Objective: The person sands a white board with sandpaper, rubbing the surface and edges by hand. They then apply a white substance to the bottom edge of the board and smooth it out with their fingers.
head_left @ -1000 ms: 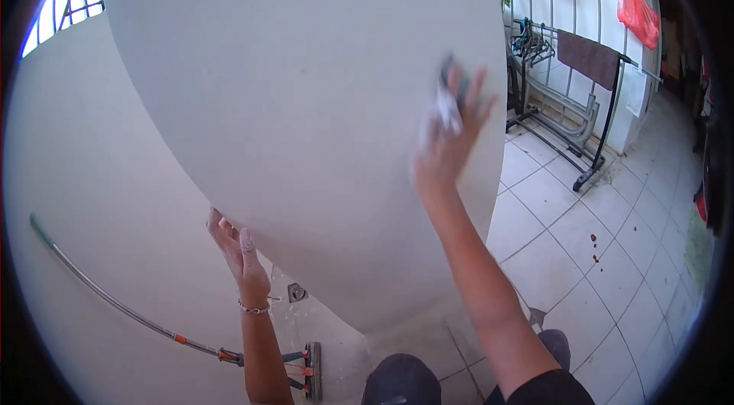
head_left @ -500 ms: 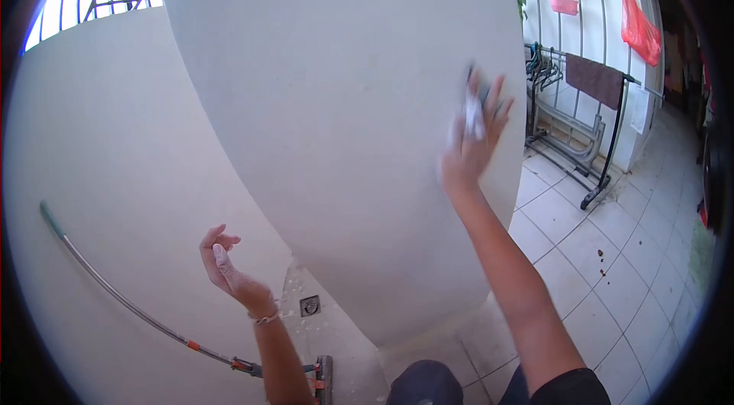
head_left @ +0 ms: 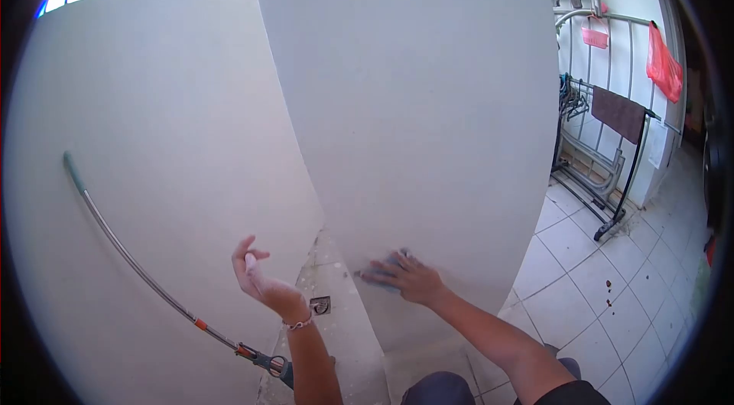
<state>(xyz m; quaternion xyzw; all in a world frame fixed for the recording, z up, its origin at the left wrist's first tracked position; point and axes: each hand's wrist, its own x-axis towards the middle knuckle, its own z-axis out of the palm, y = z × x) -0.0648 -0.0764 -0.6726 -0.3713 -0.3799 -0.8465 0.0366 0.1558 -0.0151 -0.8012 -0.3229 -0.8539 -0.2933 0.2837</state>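
My right hand (head_left: 409,280) presses a piece of grey sandpaper (head_left: 382,276) flat against the lower part of the smooth white wall (head_left: 413,114). The fingers cover most of the sheet, and its grey edges show around them. In the air to the left, my left hand (head_left: 264,283) holds nothing. Its fingers are loosely bent and apart, with pale dust on the skin and a bracelet at the wrist. It stays clear of the wall.
A mop (head_left: 138,263) leans along the left wall, its lower end behind my left forearm. A floor drain (head_left: 321,305) lies near the wall corner. At right stand a drying rack with a brown cloth (head_left: 618,114), hangers (head_left: 572,97) and a red bag (head_left: 664,65).
My right hand has swept down and left across the wall with the sandpaper. My left hand has shifted slightly right and down in view, and the camera view has turned.
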